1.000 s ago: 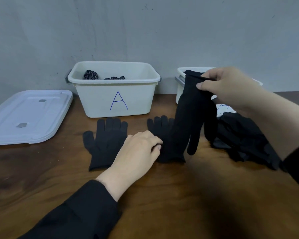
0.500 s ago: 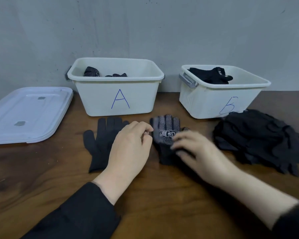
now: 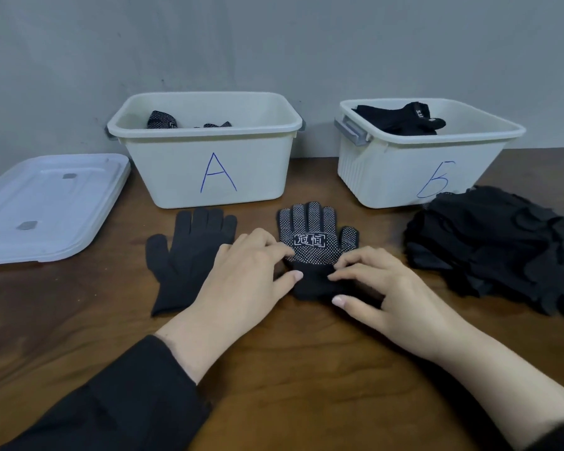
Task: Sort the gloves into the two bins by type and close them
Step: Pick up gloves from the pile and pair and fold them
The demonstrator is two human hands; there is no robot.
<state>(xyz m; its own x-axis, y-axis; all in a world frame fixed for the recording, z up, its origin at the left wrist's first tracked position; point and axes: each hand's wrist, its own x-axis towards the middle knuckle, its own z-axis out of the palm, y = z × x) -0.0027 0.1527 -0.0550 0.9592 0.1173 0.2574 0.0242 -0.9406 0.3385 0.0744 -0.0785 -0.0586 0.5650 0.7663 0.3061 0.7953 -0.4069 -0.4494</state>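
A black glove with white grip dots and a printed logo [image 3: 313, 236] lies palm-up on the wooden table, in front of the gap between the bins. My left hand [image 3: 248, 278] pinches the left side of its cuff. My right hand [image 3: 385, 288] pinches the cuff's right side between fingers and thumb. A plain black glove [image 3: 189, 252] lies flat to the left. White bin A [image 3: 209, 177] holds dotted gloves [image 3: 162, 120]. White bin B [image 3: 388, 170] holds plain black gloves [image 3: 401, 120]. Both bins are uncovered.
A heap of several black gloves [image 3: 495, 242] sits at the right, in front of bin B. White lids [image 3: 46, 203] lie stacked flat at the left of the table. A grey wall stands right behind the bins.
My right hand left the black glove it held up in bin B and came down to the dotted glove. Both hands now hold that glove's cuff.
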